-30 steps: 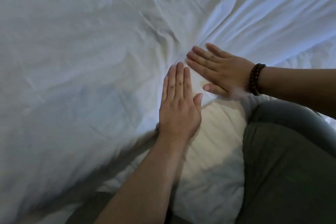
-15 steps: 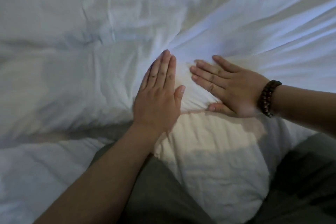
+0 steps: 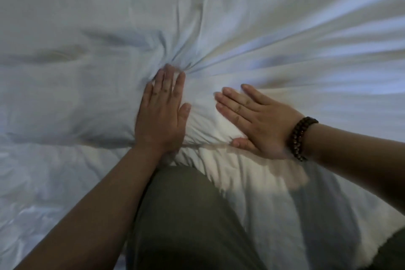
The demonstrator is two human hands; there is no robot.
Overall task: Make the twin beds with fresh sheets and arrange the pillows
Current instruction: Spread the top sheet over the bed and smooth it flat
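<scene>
White creased sheet (image 3: 219, 17) under flat left hand (image 3: 161, 120), right hand (image 3: 260, 123).

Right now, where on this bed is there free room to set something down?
Free: the sheet top left, beyond the left hand, and top right, beyond the right hand. Crowded: the near middle, where both press flat above the trouser leg.

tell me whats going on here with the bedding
A person is smoothing a white sheet. The left hand and the right hand, which wears a dark bead bracelet, both press flat on it with straight fingers, a little apart. Creases fan out from the left fingertips, so the white sheet is not yet smooth.
</scene>
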